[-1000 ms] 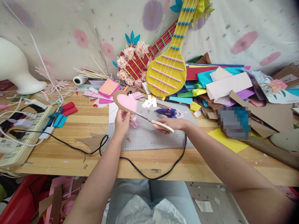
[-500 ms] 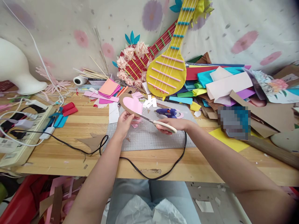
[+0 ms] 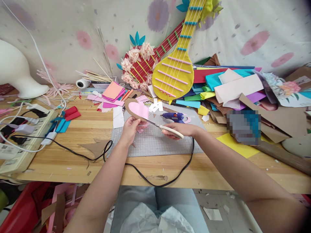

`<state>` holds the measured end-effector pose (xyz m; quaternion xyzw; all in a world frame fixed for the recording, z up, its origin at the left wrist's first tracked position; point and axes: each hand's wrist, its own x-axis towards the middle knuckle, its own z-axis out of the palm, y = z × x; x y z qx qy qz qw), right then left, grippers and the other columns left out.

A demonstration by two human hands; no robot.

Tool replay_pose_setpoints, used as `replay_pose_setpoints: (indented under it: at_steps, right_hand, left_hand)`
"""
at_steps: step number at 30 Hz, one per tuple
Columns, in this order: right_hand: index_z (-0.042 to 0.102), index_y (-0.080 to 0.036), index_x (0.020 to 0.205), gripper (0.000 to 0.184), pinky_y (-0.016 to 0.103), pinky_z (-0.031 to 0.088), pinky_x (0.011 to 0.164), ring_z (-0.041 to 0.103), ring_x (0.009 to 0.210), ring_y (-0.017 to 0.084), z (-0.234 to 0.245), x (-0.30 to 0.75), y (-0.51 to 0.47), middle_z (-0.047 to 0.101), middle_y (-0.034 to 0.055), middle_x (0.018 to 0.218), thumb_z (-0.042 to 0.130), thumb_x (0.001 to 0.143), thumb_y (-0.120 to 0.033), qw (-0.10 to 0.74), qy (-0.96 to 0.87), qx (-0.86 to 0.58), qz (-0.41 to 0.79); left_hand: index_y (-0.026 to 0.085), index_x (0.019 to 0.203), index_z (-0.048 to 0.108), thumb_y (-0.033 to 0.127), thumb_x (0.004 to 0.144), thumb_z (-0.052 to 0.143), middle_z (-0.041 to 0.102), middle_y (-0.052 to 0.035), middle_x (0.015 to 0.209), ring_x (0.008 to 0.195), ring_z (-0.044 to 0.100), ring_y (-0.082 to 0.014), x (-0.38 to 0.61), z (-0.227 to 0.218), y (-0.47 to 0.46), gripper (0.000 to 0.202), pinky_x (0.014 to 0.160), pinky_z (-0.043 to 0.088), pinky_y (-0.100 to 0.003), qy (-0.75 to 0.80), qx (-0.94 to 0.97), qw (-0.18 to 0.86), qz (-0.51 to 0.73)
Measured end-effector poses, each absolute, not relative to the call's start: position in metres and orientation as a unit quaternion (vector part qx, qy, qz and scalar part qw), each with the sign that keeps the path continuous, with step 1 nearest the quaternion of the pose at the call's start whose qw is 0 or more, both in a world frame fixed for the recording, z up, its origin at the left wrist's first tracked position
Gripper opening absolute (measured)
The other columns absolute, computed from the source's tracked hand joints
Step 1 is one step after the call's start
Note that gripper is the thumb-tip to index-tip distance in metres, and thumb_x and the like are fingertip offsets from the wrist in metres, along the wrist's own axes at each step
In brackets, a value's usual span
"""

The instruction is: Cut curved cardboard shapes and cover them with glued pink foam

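Observation:
My left hand (image 3: 130,131) pinches the lower edge of a rounded brown cardboard piece (image 3: 128,106) above the cutting mat. Pink paper (image 3: 139,109) shows within the cardboard's curved border; whether it is fixed to it I cannot tell. In my right hand (image 3: 178,129) is a pair of scissors with cream handles (image 3: 175,132), the fingers wrapped round them. Their blades point left and meet the cardboard's edge close to my left fingertips. Behind my right hand a blue glue gun (image 3: 173,116) lies on the grey cutting mat (image 3: 155,147).
A black cord (image 3: 155,185) loops along the table's front. Two handmade stringed instruments, a yellow one (image 3: 173,76) and a red one (image 3: 139,69), lean at the back. Coloured sheets (image 3: 239,89) pile up on the right. A power strip (image 3: 29,142) stands left, near wooden sticks (image 3: 97,77).
The top edge of the cardboard piece has dipped very slightly. Both hands keep their places and their grips.

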<state>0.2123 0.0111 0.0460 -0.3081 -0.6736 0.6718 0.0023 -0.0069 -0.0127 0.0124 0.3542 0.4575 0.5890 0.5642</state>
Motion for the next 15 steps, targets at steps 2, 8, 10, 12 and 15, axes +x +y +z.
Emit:
replay_pose_setpoints:
  at_steps: [2, 8, 10, 12, 15]
  right_hand:
    - [0.034, -0.019, 0.069, 0.045, 0.018, 0.026, 0.041, 0.029, 0.045, 0.003, 0.0458, 0.2121, 0.0113, 0.031, -0.0078, 0.056, 0.057, 0.076, -0.057, 0.003, -0.672, -0.316, 0.67]
    - [0.035, -0.019, 0.068, 0.045, 0.019, 0.028, 0.042, 0.032, 0.045, 0.004, 0.0475, 0.2127, 0.0111, 0.033, -0.0076, 0.055, 0.057, 0.075, -0.057, 0.003, -0.685, -0.352, 0.638]
    - [0.036, -0.018, 0.068, 0.045, 0.019, 0.029, 0.042, 0.033, 0.045, 0.004, 0.0485, 0.2126, 0.0105, 0.034, -0.0072, 0.055, 0.057, 0.075, -0.057, 0.005, -0.692, -0.355, 0.628]
    - [0.036, -0.018, 0.068, 0.044, 0.019, 0.03, 0.041, 0.033, 0.045, 0.004, 0.0491, 0.212, 0.0098, 0.035, -0.0071, 0.055, 0.057, 0.075, -0.057, 0.007, -0.7, -0.356, 0.619]
    - [0.036, -0.019, 0.068, 0.044, 0.019, 0.03, 0.04, 0.035, 0.043, 0.004, 0.0483, 0.2119, 0.01, 0.036, -0.0071, 0.054, 0.056, 0.075, -0.058, 0.01, -0.71, -0.355, 0.608]
  left_hand:
    - [0.014, 0.072, 0.052, 0.023, 0.07, 0.065, 0.067, -0.0038, 0.065, 0.065, 0.067, -0.0148, -0.0063, 0.013, -0.0128, 0.016, 0.057, 0.053, -0.023, 0.456, 0.347, 0.568, 0.59]
    - [0.014, 0.071, 0.054, 0.021, 0.07, 0.063, 0.067, -0.0047, 0.065, 0.066, 0.067, -0.0152, -0.0058, 0.0147, -0.0132, 0.012, 0.058, 0.053, -0.024, 0.449, 0.333, 0.582, 0.59]
    - [0.014, 0.071, 0.054, 0.021, 0.071, 0.063, 0.067, -0.0047, 0.065, 0.066, 0.067, -0.0151, -0.0061, 0.0148, -0.0133, 0.011, 0.059, 0.053, -0.024, 0.449, 0.331, 0.586, 0.588]
    - [0.014, 0.071, 0.055, 0.021, 0.07, 0.063, 0.067, -0.0045, 0.065, 0.065, 0.067, -0.0148, -0.0064, 0.0146, -0.0132, 0.011, 0.06, 0.053, -0.024, 0.448, 0.331, 0.587, 0.587]
    - [0.014, 0.073, 0.055, 0.021, 0.071, 0.063, 0.067, -0.0045, 0.066, 0.065, 0.067, -0.0146, -0.007, 0.0138, -0.0131, 0.011, 0.06, 0.053, -0.024, 0.447, 0.334, 0.59, 0.584]
